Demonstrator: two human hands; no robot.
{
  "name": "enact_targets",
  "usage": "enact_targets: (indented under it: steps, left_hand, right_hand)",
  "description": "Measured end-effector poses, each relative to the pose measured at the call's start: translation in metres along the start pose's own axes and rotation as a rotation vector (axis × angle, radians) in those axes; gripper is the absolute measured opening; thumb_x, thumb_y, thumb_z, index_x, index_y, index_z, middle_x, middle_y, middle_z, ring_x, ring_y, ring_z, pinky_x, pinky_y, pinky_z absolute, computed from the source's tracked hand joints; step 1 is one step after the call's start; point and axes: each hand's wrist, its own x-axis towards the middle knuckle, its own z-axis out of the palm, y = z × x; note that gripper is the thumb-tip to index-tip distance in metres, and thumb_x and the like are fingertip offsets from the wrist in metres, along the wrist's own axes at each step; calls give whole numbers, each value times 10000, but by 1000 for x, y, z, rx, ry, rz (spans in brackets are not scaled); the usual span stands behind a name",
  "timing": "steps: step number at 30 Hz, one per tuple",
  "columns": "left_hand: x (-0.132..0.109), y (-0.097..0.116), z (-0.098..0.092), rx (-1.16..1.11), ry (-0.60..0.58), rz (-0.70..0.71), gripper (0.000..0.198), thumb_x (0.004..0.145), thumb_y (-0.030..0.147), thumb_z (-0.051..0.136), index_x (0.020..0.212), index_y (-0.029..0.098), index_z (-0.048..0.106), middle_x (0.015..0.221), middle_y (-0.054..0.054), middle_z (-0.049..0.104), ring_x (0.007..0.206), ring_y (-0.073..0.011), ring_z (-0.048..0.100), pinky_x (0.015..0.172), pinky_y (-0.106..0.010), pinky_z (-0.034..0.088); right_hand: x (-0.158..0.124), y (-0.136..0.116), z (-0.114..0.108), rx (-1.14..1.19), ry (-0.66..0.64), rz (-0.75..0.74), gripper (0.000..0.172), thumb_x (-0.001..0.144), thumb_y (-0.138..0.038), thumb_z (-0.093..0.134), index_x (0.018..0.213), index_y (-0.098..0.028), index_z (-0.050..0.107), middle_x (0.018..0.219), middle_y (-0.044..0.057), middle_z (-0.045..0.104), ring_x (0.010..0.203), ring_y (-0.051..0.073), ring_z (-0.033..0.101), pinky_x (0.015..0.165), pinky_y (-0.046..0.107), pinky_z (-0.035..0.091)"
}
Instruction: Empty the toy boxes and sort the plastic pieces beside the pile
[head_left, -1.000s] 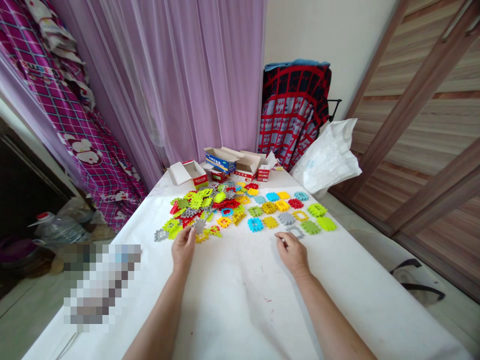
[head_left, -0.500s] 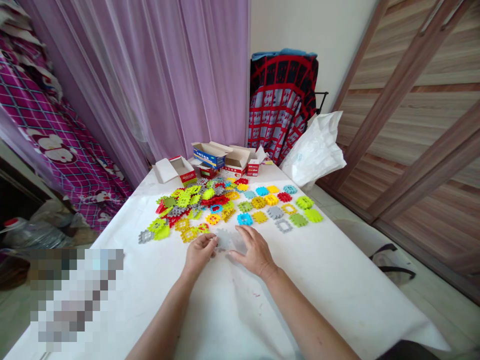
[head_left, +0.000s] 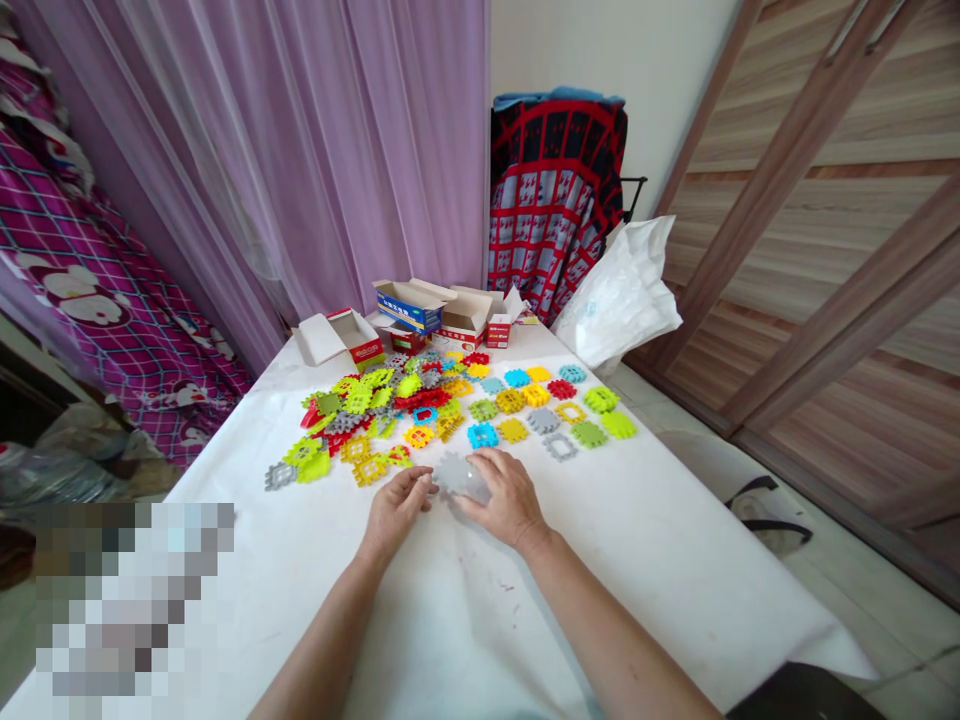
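Between my hands, just above the white table, is a grey toothed plastic piece. My right hand grips its right side, thumb at the near edge and fingers over the far edge. At its left edge is my left hand, thumb and fingers pinched together on the piece. Beyond my hands lies a heap of coloured toothed pieces, green, red, yellow and grey. To the right of the heap, similar pieces lie in rough rows, among them a blue one and a grey frame.
Opened boxes, including a blue one and a red one, stand at the far end of the white-covered table. A white bag is at the far right corner. Purple curtains hang behind.
My right hand's fingers have closed in on the grey piece, which now shows more clearly. My left hand stays at its left edge. The view has shifted slightly.
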Motion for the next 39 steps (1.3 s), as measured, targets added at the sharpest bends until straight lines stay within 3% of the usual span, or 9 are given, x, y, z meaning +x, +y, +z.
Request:
enact_targets:
  steps: [2,5,8,11,18,39]
  left_hand:
    - [-2,0,-1,27,2,20,519,720,612,612,985,170,668,778,-56,719,571,-133,609,453,-215,413]
    - [-4,-1,-2,56,4,22,523,719,637,592,947,174,673,767,-61,713,597,-150,623,463,-227,430]
    - [-4,-2,-2,73,5,27,504,711,645,597,886,181,683,713,-51,700,583,-154,620,486,-242,458]
    - [-4,-3,-2,79,1,43,484,715,640,601,859,186,688,678,-40,688,567,-149,613,510,-250,482]
    - [-3,-8,-5,102,-20,75,445,755,608,588,871,190,687,669,-30,683,573,-145,609,599,-276,525]
    - [-3,-9,-5,91,-7,60,421,723,591,624,852,197,690,653,-26,679,554,-142,599,576,-273,519]
  right_hand:
    - [7,21,-7,-77,120,98,445,780,-403,661,1161,-176,626,1174,126,614,1100,267,555,951,382,438]
    - [16,65,-22,-247,284,343,421,793,-423,641,1132,-173,642,1252,154,568,1154,303,510,976,439,395]
    - [18,101,-32,-411,291,497,395,783,-436,655,1072,-168,674,1328,182,520,1213,352,452,964,489,370]
    - [14,117,-31,-489,244,548,407,788,-457,649,1076,-172,686,1375,193,487,1284,374,378,970,522,347]
    - [12,120,-20,-514,185,570,425,792,-479,636,1095,-187,694,1400,185,472,1325,373,333,984,546,332]
    - [16,122,-20,-525,99,606,446,813,-476,592,1131,-178,686,1383,186,492,1328,375,322,995,554,301]
